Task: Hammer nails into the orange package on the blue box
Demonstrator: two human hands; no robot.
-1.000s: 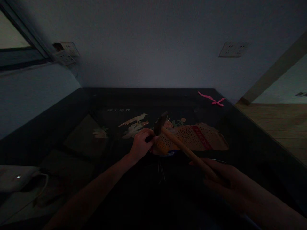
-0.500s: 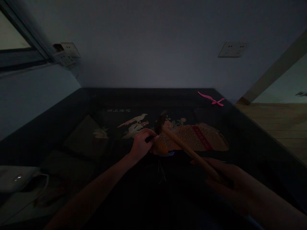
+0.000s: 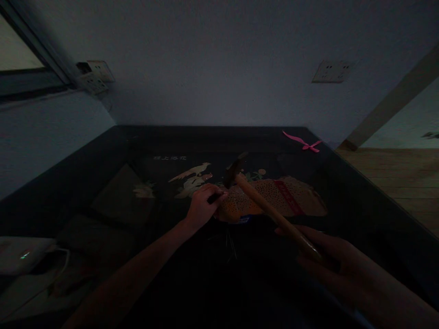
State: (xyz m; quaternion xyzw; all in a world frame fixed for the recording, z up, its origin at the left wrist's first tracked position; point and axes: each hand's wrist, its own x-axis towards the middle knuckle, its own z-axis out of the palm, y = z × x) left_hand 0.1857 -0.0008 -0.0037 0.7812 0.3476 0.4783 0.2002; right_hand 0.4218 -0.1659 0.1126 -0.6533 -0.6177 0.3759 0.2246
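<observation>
My right hand [image 3: 329, 260] is wrapped round the wooden handle of a hammer [image 3: 274, 214]. Its dark head is raised just above and right of my left fingertips. My left hand [image 3: 203, 204] is closed in a pinch at the left end of a tan, dotted, elongated piece [image 3: 254, 201] with a red band across it. Whatever the left fingers hold is too dark and small to make out. Several thin, pale, needle-like pieces [image 3: 231, 244] lie on the dark tabletop, nearer to me.
The glossy black table [image 3: 212, 139] bears a bird-and-flower picture [image 3: 192, 172]. A pink ribbon [image 3: 308, 146] lies at the back right. On the left sits a white device [image 3: 25, 253] with a cable. Sockets [image 3: 331, 71] are on the wall behind. The scene is very dim.
The hammer's head has lifted slightly up and to the right, away from my left fingertips. My left hand and the dotted piece stay in about the same place.
</observation>
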